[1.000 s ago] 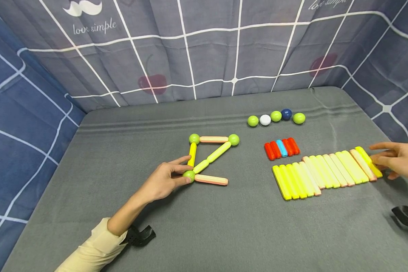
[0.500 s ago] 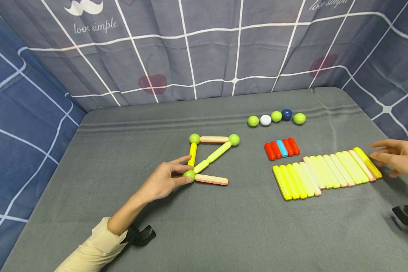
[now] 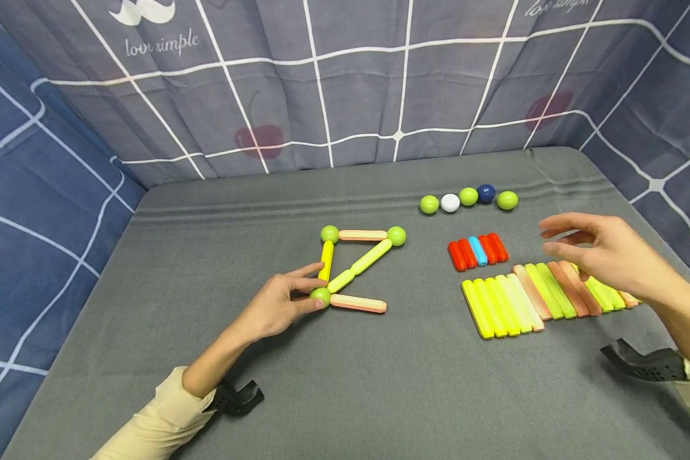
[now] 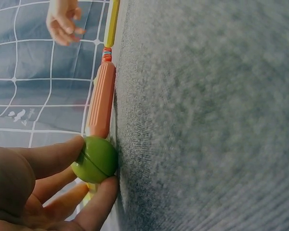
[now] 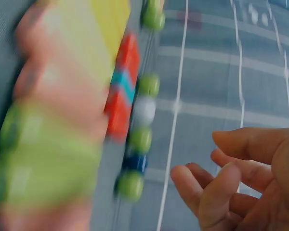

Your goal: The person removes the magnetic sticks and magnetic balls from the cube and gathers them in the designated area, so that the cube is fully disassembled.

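Note:
My left hand (image 3: pixel 276 303) pinches a green ball (image 3: pixel 320 296) between thumb and fingers; the left wrist view shows its fingertips on both sides. At this ball meet a yellow stick (image 3: pixel 326 259), a pale green diagonal piece (image 3: pixel 370 257) and a salmon ribbed stick (image 3: pixel 358 303) with a free right end. Two more green balls, one at the upper left (image 3: pixel 329 234) and one at the upper right (image 3: pixel 397 236), are joined by another salmon stick (image 3: pixel 363 235). My right hand (image 3: pixel 609 252) hangs over the row of sticks, fingers loosely bent and holding nothing.
Yellow, pale green and salmon sticks (image 3: pixel 497 306) lie side by side at the right, partly hidden by the right hand. Behind them lie short red sticks (image 3: pixel 457 255) and a blue one (image 3: pixel 477 251). Farther back are green balls (image 3: pixel 429 204), a white (image 3: pixel 450 203) and a navy (image 3: pixel 485 193).
My right hand has left the right end of the stick row and moved left above it. The left hand keeps its grip on the green ball in the same place.

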{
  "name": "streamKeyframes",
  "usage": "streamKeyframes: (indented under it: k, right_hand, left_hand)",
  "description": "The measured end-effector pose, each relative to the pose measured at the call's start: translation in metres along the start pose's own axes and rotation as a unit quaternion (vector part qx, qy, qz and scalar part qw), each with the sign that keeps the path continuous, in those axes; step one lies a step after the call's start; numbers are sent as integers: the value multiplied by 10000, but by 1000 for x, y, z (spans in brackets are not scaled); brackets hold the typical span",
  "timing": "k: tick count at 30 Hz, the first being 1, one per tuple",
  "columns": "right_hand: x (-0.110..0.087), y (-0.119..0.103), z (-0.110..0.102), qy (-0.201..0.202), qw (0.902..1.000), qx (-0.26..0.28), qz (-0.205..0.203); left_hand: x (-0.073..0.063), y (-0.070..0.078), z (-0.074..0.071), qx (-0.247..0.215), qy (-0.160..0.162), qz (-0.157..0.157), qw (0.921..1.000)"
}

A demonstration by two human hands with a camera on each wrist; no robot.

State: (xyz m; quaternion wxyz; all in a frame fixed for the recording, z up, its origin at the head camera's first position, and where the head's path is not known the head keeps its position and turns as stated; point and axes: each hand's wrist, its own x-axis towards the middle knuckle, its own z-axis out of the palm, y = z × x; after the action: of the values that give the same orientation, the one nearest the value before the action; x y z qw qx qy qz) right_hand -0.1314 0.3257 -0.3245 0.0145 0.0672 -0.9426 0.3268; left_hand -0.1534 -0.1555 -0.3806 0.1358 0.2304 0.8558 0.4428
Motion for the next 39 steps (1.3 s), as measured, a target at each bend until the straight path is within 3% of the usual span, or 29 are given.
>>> streamKeyframes:
  k: [7, 16, 20, 23, 32, 39]
  right_hand:
    - [23, -59, 49, -693, 9931, 498, -810]
    - [42, -107, 125, -2026, 9608, 1159, -1496]
    - [45, -120, 150, -2290, 9473, 1023, -1993]
    - [47, -128, 162, -2434, 9417, 932, -2129]
    - [48, -142, 178, -2187, 9521, 190, -2128]
    - [45, -144, 173, -2403, 9516, 86, -1915]
  left_hand:
    - [1, -2, 1, -19, -12, 66, 10000]
    - [1, -1, 2, -36, 23, 72, 10000]
    - [0, -2, 2, -95, 4, 98, 9999]
    - [-1, -3, 1, -81, -2, 109, 9999]
    - [-1, -1, 0, 8, -66, 129, 9999]
    - [-1, 2, 0, -46, -89, 88, 9999]
